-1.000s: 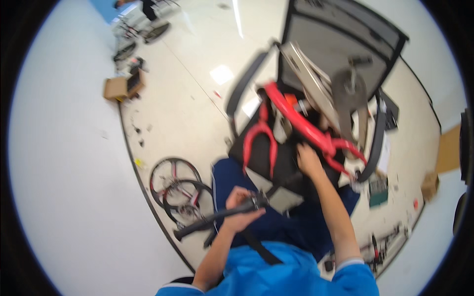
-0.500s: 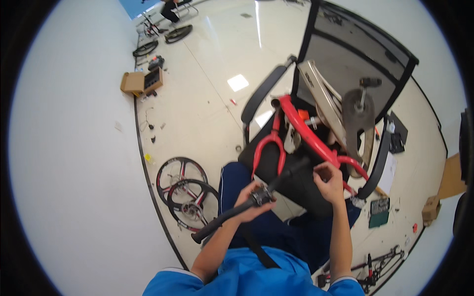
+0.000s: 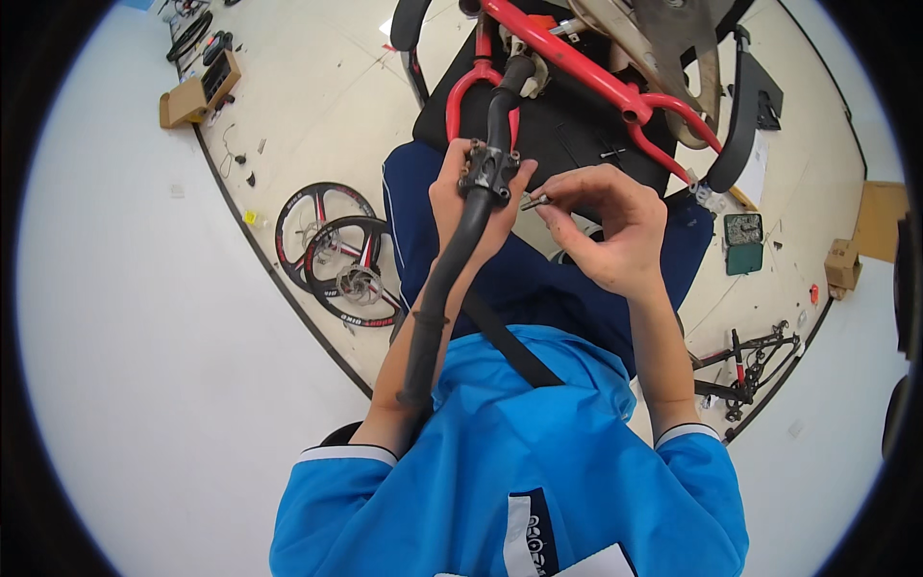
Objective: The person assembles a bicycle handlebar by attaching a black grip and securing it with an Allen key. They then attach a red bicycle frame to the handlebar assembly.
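Note:
My left hand [image 3: 445,197] is wrapped round a black bicycle handlebar [image 3: 467,236] at its middle, where a black stem [image 3: 490,174] with bolts at its corners is clamped. The bar runs from my left forearm up over the chair seat. Just right of the stem, apart from it, my right hand [image 3: 620,231] pinches a small metal bolt [image 3: 540,201] between thumb and forefinger. Beyond my hands, a red bicycle frame [image 3: 577,60] and a red fork [image 3: 456,108] lie on a black chair [image 3: 553,130].
Two spoked wheels [image 3: 338,252] lie on the floor to the left, with an open cardboard box [image 3: 183,102] farther off. At right are a green case [image 3: 743,258] of small parts, another bicycle frame [image 3: 740,370] and a small carton [image 3: 842,264]. Thin tools [image 3: 611,152] rest on the seat.
The view has tipped downward. The handlebar has swung from slanting to nearly upright in my left hand. My right hand has come closer to the stem, and the bolt in its fingers now shows.

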A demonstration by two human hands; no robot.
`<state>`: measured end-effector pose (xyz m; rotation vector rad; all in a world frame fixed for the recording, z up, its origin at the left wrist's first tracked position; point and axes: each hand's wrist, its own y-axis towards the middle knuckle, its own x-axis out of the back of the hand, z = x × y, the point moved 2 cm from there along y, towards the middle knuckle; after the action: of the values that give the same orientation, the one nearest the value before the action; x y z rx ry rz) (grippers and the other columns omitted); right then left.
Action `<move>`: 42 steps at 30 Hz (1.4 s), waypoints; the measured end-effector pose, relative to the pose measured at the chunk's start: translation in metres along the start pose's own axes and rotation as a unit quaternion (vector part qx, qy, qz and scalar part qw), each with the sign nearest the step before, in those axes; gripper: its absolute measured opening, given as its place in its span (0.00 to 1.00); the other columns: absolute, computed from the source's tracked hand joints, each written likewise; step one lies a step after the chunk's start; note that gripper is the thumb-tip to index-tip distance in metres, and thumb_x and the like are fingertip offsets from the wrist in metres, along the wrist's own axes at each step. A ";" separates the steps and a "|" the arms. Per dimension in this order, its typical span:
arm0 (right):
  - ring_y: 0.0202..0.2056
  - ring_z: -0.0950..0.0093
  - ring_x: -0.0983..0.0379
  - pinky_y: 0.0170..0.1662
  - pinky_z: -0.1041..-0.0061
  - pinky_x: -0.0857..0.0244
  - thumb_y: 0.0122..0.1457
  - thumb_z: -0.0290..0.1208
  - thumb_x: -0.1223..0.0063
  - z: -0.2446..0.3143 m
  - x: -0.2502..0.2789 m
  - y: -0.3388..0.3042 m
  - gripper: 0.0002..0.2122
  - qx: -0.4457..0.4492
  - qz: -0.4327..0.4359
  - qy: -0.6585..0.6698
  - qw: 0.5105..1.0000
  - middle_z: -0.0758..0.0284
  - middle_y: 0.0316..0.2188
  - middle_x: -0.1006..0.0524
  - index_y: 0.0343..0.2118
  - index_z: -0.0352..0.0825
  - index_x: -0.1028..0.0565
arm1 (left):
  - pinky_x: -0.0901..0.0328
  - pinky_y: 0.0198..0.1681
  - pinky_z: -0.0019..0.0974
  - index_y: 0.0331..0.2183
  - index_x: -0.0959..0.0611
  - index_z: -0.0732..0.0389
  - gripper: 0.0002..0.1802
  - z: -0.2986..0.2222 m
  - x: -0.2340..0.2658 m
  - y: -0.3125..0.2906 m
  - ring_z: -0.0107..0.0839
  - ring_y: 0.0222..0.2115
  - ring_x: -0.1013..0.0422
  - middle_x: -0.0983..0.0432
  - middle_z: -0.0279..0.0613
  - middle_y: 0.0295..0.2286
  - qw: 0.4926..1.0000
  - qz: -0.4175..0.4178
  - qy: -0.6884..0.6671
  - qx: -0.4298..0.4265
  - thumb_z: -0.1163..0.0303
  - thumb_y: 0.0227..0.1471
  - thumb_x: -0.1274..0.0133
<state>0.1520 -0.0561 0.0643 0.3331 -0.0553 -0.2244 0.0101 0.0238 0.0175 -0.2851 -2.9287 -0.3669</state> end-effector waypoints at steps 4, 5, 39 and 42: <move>0.27 0.79 0.24 0.33 0.82 0.29 0.47 0.15 0.39 0.014 0.006 0.001 0.09 0.091 0.007 -0.068 0.993 0.64 0.30 0.19 0.33 0.28 0.21 | 0.35 0.24 0.25 0.34 0.28 0.62 0.21 -0.007 -0.001 -0.006 0.21 0.20 0.27 0.24 0.37 0.20 0.997 0.007 0.021 -0.079 0.72 0.43 0.31; 0.26 0.78 0.24 0.32 0.82 0.30 0.46 0.15 0.39 0.016 0.005 -0.001 0.09 0.106 0.005 -0.082 0.991 0.63 0.29 0.19 0.33 0.28 0.21 | 0.35 0.24 0.25 0.34 0.28 0.62 0.21 -0.008 0.000 -0.009 0.22 0.20 0.26 0.24 0.37 0.19 0.994 0.016 0.020 -0.103 0.72 0.43 0.31; 0.22 0.66 0.27 0.23 0.70 0.37 0.56 0.37 0.41 0.121 -0.037 -0.094 0.10 0.186 0.107 -0.532 0.819 0.67 0.22 0.25 0.31 0.37 0.29 | 0.33 0.26 0.34 0.32 0.26 0.63 0.16 -0.061 0.031 -0.103 0.45 0.24 0.22 0.26 0.49 0.19 0.980 0.129 -0.038 -0.144 0.71 0.43 0.36; 0.21 0.66 0.27 0.23 0.70 0.37 0.57 0.37 0.42 0.105 -0.035 -0.092 0.10 0.187 0.131 -0.537 0.812 0.67 0.21 0.25 0.30 0.37 0.29 | 0.32 0.27 0.38 0.31 0.27 0.62 0.16 -0.058 0.032 -0.101 0.51 0.26 0.23 0.26 0.51 0.19 0.981 0.135 -0.017 -0.137 0.73 0.40 0.37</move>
<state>0.0886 -0.1665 0.1323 0.5517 -1.2848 -0.0997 -0.0333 -0.0821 0.0563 -0.7241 -2.8137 -0.7264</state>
